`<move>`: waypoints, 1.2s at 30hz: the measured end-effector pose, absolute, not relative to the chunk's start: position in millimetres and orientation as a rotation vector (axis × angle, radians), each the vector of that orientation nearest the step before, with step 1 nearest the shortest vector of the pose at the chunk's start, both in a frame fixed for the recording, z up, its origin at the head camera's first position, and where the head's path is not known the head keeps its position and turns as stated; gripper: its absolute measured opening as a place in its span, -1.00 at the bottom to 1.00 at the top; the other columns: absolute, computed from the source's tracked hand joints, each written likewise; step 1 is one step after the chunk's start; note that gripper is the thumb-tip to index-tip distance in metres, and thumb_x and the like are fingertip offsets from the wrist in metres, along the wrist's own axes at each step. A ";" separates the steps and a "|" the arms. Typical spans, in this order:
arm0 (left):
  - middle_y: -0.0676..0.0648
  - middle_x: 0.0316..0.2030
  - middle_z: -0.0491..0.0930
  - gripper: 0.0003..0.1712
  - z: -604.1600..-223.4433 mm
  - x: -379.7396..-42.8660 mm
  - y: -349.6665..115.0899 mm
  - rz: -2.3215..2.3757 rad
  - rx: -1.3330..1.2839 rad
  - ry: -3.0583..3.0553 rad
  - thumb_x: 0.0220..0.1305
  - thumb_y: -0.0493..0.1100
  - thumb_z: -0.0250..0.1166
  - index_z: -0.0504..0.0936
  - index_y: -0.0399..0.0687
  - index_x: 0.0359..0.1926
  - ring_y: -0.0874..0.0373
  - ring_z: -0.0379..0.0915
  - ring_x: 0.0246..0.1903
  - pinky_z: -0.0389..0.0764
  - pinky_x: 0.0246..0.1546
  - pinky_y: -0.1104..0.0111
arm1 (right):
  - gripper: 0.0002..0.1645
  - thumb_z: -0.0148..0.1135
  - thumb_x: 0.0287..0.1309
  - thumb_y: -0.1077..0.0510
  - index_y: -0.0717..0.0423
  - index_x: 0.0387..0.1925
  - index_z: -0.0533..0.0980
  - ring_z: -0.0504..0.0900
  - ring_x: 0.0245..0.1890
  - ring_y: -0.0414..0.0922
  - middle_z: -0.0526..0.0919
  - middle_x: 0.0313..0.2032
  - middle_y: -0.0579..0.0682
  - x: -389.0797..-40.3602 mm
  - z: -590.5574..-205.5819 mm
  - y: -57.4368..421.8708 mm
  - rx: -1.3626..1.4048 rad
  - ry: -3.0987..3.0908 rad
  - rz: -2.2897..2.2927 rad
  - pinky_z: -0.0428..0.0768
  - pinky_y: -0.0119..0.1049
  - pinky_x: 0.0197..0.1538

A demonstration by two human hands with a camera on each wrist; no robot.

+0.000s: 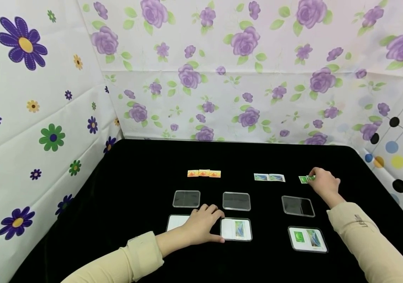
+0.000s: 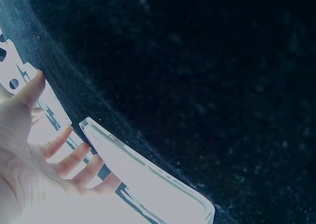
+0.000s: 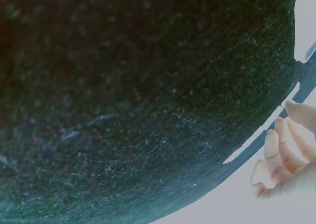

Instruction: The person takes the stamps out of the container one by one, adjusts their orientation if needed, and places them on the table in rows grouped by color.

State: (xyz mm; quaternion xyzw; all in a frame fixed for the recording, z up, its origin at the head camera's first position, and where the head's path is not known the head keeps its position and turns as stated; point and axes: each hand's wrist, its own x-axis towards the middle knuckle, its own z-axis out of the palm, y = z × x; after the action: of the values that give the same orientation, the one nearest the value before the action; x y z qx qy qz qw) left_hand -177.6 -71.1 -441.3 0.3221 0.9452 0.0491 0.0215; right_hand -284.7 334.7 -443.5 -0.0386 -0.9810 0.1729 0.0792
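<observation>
My left hand is spread beside a clear case with a white card and a landscape stamp inside. Its thumb and index fingertip touch the case's left edge. Under this hand, partly hidden, lies another case with a white card. At the back right, my right hand pinches a small green stamp with thumb and fingertips; a second green stamp lies just left of it. In the right wrist view, the fingers appear near pale strips, too washed out to identify.
Three clear lids lie in a row behind the cases. Three orange stamps and two landscape stamps lie farther back. At front right, a case holds a green and a landscape stamp. Patterned cloth walls border the black table.
</observation>
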 end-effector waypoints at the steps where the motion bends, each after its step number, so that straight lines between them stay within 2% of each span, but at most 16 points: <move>1: 0.04 0.04 0.47 -0.23 -441.3 -177.8 -70.8 0.153 0.998 2.929 -0.08 0.37 0.35 0.46 0.12 0.12 0.12 0.40 -0.02 0.55 -0.16 0.15 | -0.75 0.26 -0.01 0.21 0.29 -0.29 0.49 0.54 -0.28 0.33 0.58 -0.21 0.41 -284.5 -443.6 334.7 -0.113 -2.931 0.516 0.33 0.24 -0.25; 12: 0.05 0.04 0.47 -0.23 -441.2 -179.7 -69.3 0.160 1.003 2.926 -0.08 0.36 0.36 0.46 0.12 0.11 0.12 0.40 -0.02 0.55 -0.17 0.16 | -0.76 0.26 0.03 0.22 0.30 -0.26 0.51 0.56 -0.35 0.25 0.63 -0.35 0.31 -277.1 -434.5 336.9 -0.084 -2.878 0.568 0.33 0.17 -0.31; 25: 0.04 0.04 0.47 -0.24 -442.3 -179.4 -70.5 0.179 1.003 2.906 -0.09 0.35 0.37 0.46 0.11 0.09 0.11 0.40 0.00 0.56 -0.19 0.14 | -0.72 0.26 0.08 0.19 0.34 -0.24 0.50 0.55 -0.35 0.23 0.61 -0.35 0.33 -267.1 -436.3 342.0 -0.069 -2.892 0.645 0.35 0.22 -0.28; 36: 0.04 0.04 0.47 -0.24 -440.8 -179.1 -71.0 0.173 1.006 2.913 -0.08 0.35 0.37 0.46 0.11 0.10 0.11 0.40 -0.01 0.56 -0.18 0.15 | -0.76 0.25 0.09 0.21 0.33 -0.26 0.50 0.58 -0.43 0.15 0.62 -0.36 0.32 -263.4 -438.9 326.8 0.003 -2.872 0.726 0.41 0.07 -0.37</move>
State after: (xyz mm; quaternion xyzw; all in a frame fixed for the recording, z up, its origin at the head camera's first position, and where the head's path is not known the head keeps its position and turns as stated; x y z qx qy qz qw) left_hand -179.1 -71.0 -440.8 0.3258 0.9434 0.0559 0.0272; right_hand -263.4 326.8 -438.9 0.0011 -0.9656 0.2440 0.0897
